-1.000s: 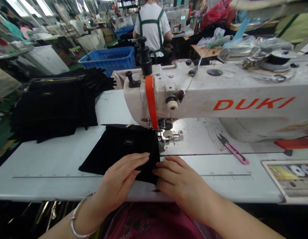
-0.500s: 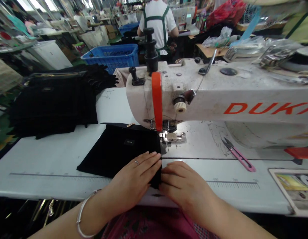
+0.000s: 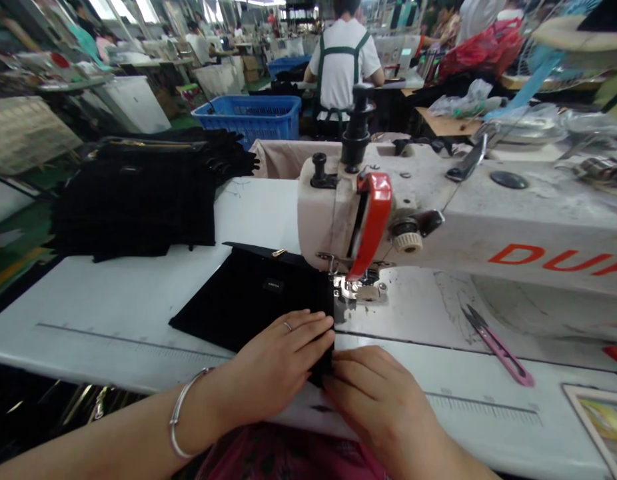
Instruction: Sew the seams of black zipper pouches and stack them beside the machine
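Observation:
A black fabric bag panel (image 3: 238, 287) with a small label and a gold zipper pull (image 3: 279, 253) along its far edge lies flat on the sewing table. Its right edge runs up to the presser foot (image 3: 358, 289) of a white sewing machine (image 3: 468, 207). My left hand (image 3: 283, 367), wearing a ring, rests flat on the panel near that edge, fingers stretched out. With curled fingers, my right hand (image 3: 381, 393) grips the panel's near right corner; its fingertips are partly hidden. The needle cannot be made out behind the red guard (image 3: 372, 223).
Pink-handled thread snips (image 3: 498, 347) lie right of the presser foot. A stack of black bag panels (image 3: 133, 200) sits at the table's far left. Behind stand a blue plastic basket (image 3: 251, 113) and a person (image 3: 346, 67) with their back turned.
The view has shifted, so the machine and table appear farther right and lower. Both hands stay on the panel, with little movement relative to it.

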Available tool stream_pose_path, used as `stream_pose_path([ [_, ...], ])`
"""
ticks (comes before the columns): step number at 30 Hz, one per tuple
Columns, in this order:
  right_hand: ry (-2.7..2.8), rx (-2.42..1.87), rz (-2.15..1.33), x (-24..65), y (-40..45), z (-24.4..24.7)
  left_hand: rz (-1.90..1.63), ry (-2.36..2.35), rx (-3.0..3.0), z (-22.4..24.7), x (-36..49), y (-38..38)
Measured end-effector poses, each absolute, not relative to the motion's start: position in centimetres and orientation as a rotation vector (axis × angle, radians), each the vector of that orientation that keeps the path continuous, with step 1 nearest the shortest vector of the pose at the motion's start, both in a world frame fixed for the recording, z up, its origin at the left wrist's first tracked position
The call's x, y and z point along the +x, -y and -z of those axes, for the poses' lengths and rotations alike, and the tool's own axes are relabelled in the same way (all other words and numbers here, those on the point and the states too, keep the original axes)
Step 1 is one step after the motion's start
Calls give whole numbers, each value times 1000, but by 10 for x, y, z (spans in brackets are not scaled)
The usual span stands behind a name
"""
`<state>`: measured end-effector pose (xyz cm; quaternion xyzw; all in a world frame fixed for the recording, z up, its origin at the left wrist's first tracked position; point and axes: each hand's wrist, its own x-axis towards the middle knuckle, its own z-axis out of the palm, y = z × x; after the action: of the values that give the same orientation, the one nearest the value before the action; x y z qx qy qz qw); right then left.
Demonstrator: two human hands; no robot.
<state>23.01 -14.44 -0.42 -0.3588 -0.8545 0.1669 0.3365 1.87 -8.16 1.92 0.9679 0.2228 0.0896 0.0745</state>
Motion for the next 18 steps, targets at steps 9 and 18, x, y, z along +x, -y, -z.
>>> stream_pose_path([
  [9,2219,-1002,-342,226,142,9,-279,-649,2947,-16,18,65],
  [18,2185,-1067,-457,233,150,4,-523,-538,2788,-11,1,81],
])
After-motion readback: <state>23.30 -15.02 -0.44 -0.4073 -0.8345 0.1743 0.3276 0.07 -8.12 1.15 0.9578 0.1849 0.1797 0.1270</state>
